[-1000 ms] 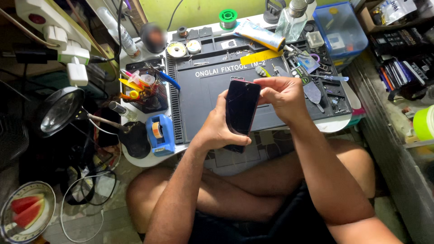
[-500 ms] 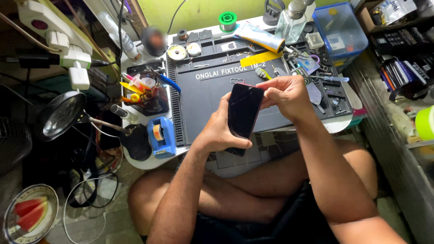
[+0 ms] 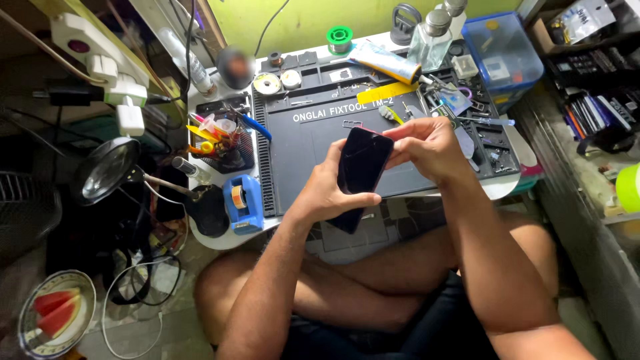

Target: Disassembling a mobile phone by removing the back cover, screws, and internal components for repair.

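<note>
Dark, ridged rubber work mat (image 3: 313, 143) covers the small white table (image 3: 207, 237), w/ tools and small parts crowding its top and right edge. Blue tape dispenser (image 3: 243, 203) sits at the mat's left, round magnifier lamp (image 3: 103, 170) further left. A plate of watermelon slices (image 3: 57, 320) lies on the floor. Black glossy phone (image 3: 363, 170) (flat slab, reddish rim) is held tilted above the mat's front edge. Left hand (image 3: 330, 193) wraps its lower half from behind; right hand (image 3: 427, 147) pinches the upper right edge.

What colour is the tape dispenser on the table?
Blue, the tape dispenser at the table's left edge; head view.
</note>
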